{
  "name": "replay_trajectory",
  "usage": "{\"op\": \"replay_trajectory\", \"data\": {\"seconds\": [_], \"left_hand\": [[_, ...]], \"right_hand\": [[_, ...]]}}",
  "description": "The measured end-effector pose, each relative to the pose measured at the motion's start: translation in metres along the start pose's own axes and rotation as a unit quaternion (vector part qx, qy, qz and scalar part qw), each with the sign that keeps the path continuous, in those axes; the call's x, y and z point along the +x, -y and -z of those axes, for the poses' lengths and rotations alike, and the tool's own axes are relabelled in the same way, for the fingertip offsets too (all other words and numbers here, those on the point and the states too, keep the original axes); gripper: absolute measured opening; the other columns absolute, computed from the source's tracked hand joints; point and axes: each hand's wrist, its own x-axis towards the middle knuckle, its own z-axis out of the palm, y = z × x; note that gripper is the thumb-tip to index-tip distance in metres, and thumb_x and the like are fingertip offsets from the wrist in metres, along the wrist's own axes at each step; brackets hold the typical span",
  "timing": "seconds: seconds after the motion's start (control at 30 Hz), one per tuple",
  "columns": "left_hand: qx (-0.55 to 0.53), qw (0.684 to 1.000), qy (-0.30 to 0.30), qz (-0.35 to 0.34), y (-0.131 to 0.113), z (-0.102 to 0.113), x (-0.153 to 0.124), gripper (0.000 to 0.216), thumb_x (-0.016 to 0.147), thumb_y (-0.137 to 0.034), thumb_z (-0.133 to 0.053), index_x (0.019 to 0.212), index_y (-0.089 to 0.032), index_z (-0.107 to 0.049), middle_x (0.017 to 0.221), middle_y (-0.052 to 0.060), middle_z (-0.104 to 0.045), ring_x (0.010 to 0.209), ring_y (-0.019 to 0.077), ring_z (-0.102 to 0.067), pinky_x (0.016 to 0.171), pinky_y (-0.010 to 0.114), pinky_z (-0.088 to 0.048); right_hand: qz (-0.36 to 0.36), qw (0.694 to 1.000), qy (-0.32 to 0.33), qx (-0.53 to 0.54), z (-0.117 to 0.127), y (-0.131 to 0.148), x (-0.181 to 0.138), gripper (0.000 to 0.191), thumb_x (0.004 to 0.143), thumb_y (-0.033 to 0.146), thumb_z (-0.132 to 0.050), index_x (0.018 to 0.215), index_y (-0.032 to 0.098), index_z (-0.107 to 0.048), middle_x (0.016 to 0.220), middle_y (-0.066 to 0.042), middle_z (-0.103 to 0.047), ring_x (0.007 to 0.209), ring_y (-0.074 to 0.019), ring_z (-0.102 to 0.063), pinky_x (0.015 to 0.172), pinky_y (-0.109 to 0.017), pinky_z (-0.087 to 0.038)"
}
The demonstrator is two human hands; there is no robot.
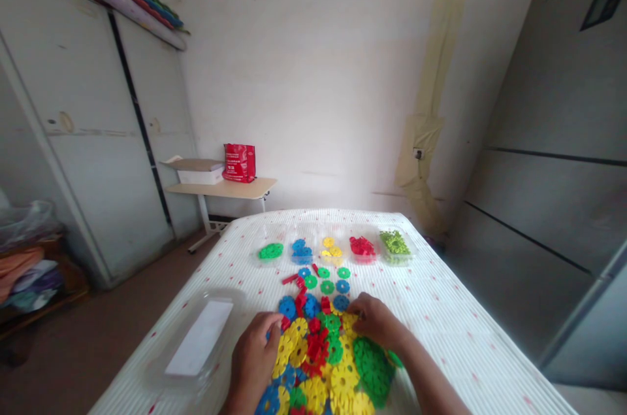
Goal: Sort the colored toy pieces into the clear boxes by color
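A heap of slotted, flower-shaped plastic connector discs in yellow, blue and green lies on the table; a yellow disc (pixel 314 393) sits near its front. Red plastic connector pieces (pixel 317 344) are mixed in at the middle. My left hand (pixel 255 351) is at the heap's left edge, its fingers curled, with a sliver of a blue connector disc (pixel 268 335) showing between thumb and finger. On the right side my right hand (pixel 379 322) reaches in with fingers pinched beside yellow discs; its fingertips hide what they grip. Green discs (pixel 373 366) are clustered below its wrist.
Along the table's far side stand clear boxes of green discs (pixel 271 251), blue discs (pixel 301 251), yellow discs (pixel 332 250), red pieces (pixel 362 248) and light-green pieces (pixel 394 243). A clear plastic lid (pixel 171 356) with white paper lies left. Several loose discs (pixel 327 286) lie beyond the heap.
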Motion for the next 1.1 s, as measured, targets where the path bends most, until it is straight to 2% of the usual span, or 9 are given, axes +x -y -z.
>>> {"op": "replay_trajectory", "data": {"seconds": [0.13,0.23,0.43,0.57,0.7,0.8,0.9,0.97,1.1], "left_hand": [[0.004,1.0,0.001,0.005,-0.001,0.0,0.0,0.025,0.081,-0.027,-0.042,0.083,-0.025,-0.067,0.086,0.001,-0.072,0.082,0.0166,-0.067,0.073,0.025,-0.051],[0.004,1.0,0.006,0.009,-0.002,0.002,-0.001,0.024,0.081,-0.026,-0.043,0.083,-0.025,-0.066,0.086,0.001,-0.071,0.082,0.0163,-0.067,0.074,0.024,-0.051],[-0.001,1.0,0.013,0.016,0.0,-0.001,-0.001,0.024,0.082,-0.026,-0.042,0.084,-0.024,-0.066,0.088,0.001,-0.071,0.084,0.0162,-0.066,0.075,0.025,-0.049],[0.0,1.0,0.02,0.016,0.004,-0.003,-0.001,0.025,0.083,-0.027,-0.041,0.085,-0.023,-0.065,0.089,0.002,-0.07,0.085,0.0163,-0.065,0.077,0.025,-0.048],[0.008,1.0,0.025,0.012,0.005,-0.002,-0.001,0.025,0.083,-0.025,-0.041,0.085,-0.024,-0.065,0.089,0.001,-0.07,0.085,0.0159,-0.065,0.077,0.025,-0.048],[0.012,1.0,0.023,0.008,0.004,-0.001,-0.001,0.024,0.083,-0.024,-0.041,0.086,-0.024,-0.065,0.088,0.001,-0.07,0.085,0.0155,-0.065,0.076,0.024,-0.048],[0.014,1.0,0.025,0.004,0.002,-0.001,-0.001,0.024,0.084,-0.024,-0.041,0.086,-0.024,-0.065,0.088,0.001,-0.07,0.084,0.0153,-0.065,0.076,0.024,-0.048],[0.016,0.999,0.028,0.003,0.001,-0.001,-0.001,0.024,0.084,-0.023,-0.041,0.086,-0.024,-0.065,0.087,0.001,-0.069,0.084,0.0153,-0.065,0.076,0.024,-0.048],[0.018,0.999,0.033,-0.001,-0.002,-0.001,-0.002,0.025,0.085,-0.023,-0.04,0.086,-0.023,-0.065,0.088,0.001,-0.069,0.084,0.0151,-0.064,0.076,0.024,-0.047]], "right_hand": [[-0.004,1.0,0.007,-0.014,-0.001,0.003,0.002,0.035,0.059,0.009,-0.054,0.087,0.02,-0.07,0.086,-0.003,-0.063,0.079,-0.0173,-0.054,0.067,-0.024,-0.036],[-0.01,1.0,0.01,-0.004,0.001,0.005,0.003,0.031,0.056,0.007,-0.056,0.082,0.018,-0.069,0.077,-0.001,-0.063,0.069,-0.0144,-0.052,0.059,-0.022,-0.033],[-0.02,0.998,-0.003,0.055,0.022,0.005,0.019,0.019,0.055,0.005,-0.06,0.068,0.017,-0.066,0.059,0.004,-0.059,0.054,-0.0086,-0.049,0.048,-0.018,-0.032],[-0.049,0.99,-0.095,0.086,0.042,0.011,0.053,0.016,0.065,0.009,-0.055,0.076,0.014,-0.065,0.062,0.001,-0.063,0.051,-0.0088,-0.054,0.048,-0.018,-0.038],[-0.074,0.97,-0.208,0.098,0.05,0.016,0.082,0.032,0.078,0.02,-0.048,0.107,0.012,-0.059,0.088,-0.008,-0.067,0.06,-0.012,-0.061,0.055,-0.022,-0.045],[-0.078,0.963,-0.243,0.086,0.047,0.013,0.082,0.03,0.079,0.024,-0.049,0.105,0.012,-0.059,0.095,-0.011,-0.067,0.067,-0.0149,-0.064,0.06,-0.024,-0.047],[-0.07,0.97,-0.223,0.069,0.037,0.005,0.067,0.02,0.076,0.018,-0.047,0.085,0.015,-0.064,0.08,-0.006,-0.068,0.06,-0.014,-0.063,0.06,-0.024,-0.046],[-0.065,0.977,-0.193,0.059,0.028,0.0,0.057,0.019,0.074,0.014,-0.046,0.078,0.016,-0.065,0.07,-0.003,-0.068,0.055,-0.0131,-0.062,0.059,-0.023,-0.045],[-0.047,0.989,-0.132,0.037,0.006,-0.008,0.045,0.021,0.069,0.01,-0.05,0.076,0.018,-0.068,0.073,-0.001,-0.069,0.069,-0.0143,-0.063,0.066,-0.022,-0.044]]}}
